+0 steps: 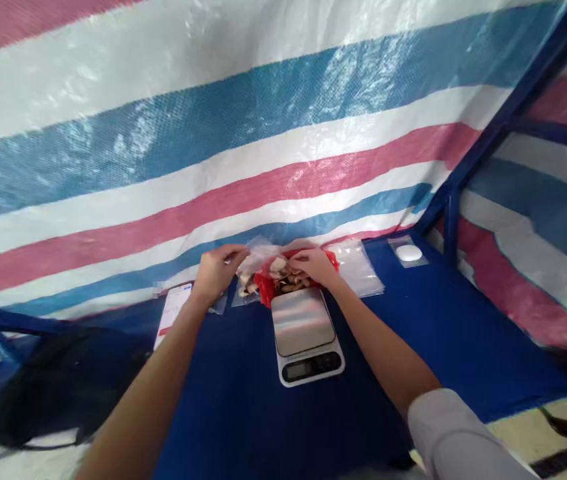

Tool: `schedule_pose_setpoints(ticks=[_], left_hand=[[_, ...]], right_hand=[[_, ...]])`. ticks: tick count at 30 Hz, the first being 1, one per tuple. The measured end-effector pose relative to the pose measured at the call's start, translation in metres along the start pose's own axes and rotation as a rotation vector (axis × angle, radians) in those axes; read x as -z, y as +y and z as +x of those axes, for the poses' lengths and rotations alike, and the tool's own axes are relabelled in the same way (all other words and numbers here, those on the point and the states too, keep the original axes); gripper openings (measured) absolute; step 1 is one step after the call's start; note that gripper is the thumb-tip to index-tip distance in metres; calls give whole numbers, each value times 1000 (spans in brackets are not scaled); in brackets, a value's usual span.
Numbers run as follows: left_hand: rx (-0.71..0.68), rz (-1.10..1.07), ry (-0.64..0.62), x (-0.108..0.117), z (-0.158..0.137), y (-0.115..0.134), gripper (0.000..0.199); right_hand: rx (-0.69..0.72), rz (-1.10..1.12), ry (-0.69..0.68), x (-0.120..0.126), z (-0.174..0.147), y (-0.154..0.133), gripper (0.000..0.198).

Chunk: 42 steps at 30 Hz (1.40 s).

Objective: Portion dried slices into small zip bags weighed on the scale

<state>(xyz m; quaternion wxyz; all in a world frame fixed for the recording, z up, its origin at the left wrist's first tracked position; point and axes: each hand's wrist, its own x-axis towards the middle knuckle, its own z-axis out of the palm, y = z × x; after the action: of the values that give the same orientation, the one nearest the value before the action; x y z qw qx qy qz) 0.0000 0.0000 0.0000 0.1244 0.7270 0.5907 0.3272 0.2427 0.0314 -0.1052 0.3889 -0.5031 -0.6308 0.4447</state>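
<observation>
My left hand (219,267) pinches the edge of a clear plastic bag (259,251), its fingers closed and pressed together. Over a red plastic bag (265,288), my right hand (316,265) has its fingers curled down on dried brown-and-cream slices (293,279). The exact kind of slices is too small to tell. More pale slices (247,287) lie in clear plastic to the left of the red bag. Just in front of the red bag stands a digital kitchen scale (304,327) with a bare metal plate.
Flat clear bags (359,267) lie right of the red bag. Farther right, a white oval object (408,253) rests on clear plastic. A phone (173,307) with a lit screen is at left on the blue table (233,393). Striped sheeting (213,167) rises behind; a dark bag (63,387) sits lower left.
</observation>
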Motion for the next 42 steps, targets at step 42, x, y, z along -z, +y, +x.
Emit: schedule_pose_setpoints(ticks=[42], left_hand=[[160,-272,-6,-19,-9,-1,30]], right_hand=[[-204,385,-25,-3,-13,8,22]])
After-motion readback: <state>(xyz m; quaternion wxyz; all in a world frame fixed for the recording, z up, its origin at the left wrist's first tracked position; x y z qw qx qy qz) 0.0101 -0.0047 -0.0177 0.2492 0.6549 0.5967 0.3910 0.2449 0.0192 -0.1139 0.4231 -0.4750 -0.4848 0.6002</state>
